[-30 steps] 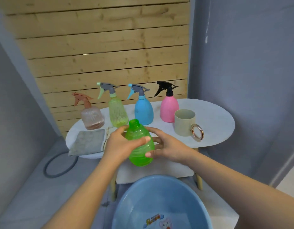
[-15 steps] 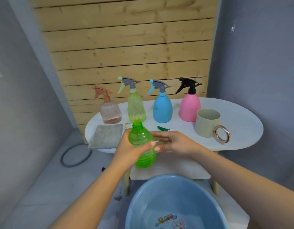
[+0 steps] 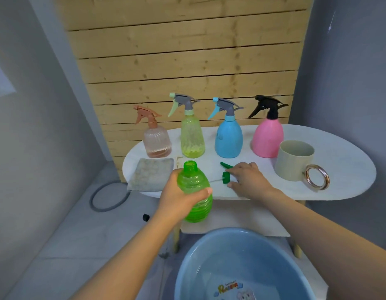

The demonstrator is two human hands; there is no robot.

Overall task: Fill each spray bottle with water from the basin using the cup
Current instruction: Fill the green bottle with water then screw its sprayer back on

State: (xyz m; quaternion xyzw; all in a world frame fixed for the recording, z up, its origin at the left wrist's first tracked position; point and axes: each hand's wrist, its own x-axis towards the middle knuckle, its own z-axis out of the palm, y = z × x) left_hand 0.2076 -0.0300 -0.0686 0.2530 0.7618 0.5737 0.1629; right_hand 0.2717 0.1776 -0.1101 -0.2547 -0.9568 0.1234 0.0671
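My right hand (image 3: 246,179) covers most of the green sprayer head (image 3: 226,177), so only cap, thin tube & trigger tip show. My left hand (image 3: 176,197) hides the left side of the green bottle (image 3: 195,193). Basin (image 3: 241,265) is cut off by the bottom edge; can't tell the water level. Its sticker text is too blurry to read. Both forearms run out of frame at the bottom.

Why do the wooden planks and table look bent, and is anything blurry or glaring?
Head view: the wide-angle lens bows the wooden planks and table edge toward the frame's edges; light is soft and even, without hard shadows; the cup handle glints; the right hand and green spray head look slightly smeared.
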